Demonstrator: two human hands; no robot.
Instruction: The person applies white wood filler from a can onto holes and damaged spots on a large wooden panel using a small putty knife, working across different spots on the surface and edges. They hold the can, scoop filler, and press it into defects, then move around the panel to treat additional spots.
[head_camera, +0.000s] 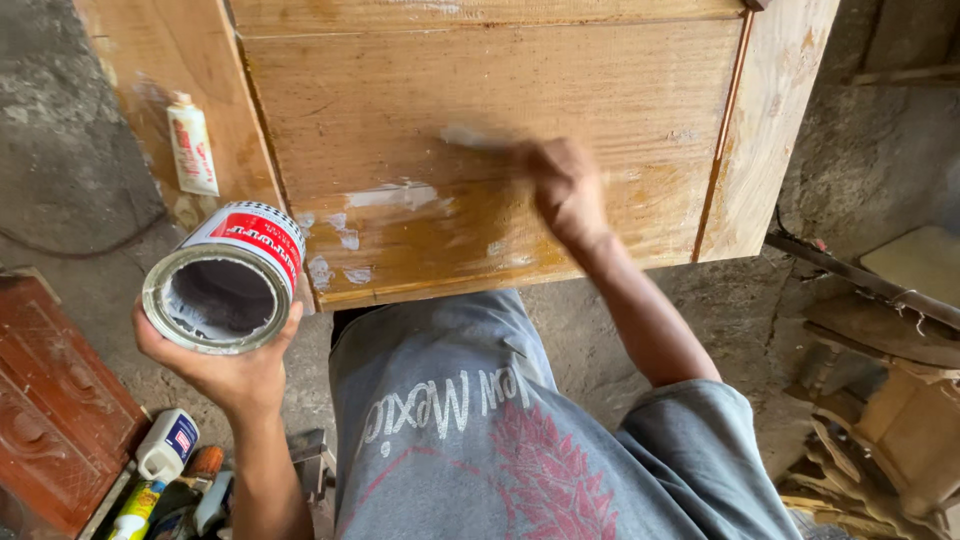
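Left hand (225, 365) is wrapped around an open tin can (225, 280) with whitish filler inside, held tilted just beside the wooden panel (480, 150). Right hand (565, 190) is closed, smearing pale putty (470, 137) across the panel; whatever it grips is blurred.

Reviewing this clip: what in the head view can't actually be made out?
- Right hand: motion-blurred; whatever tool it presses on the wooden panel is only a pale smear.
- Open can in the left hand: its inside is in shadow, so the fill level is unclear.
- Bottles at lower left: partly cut off by the frame edge.
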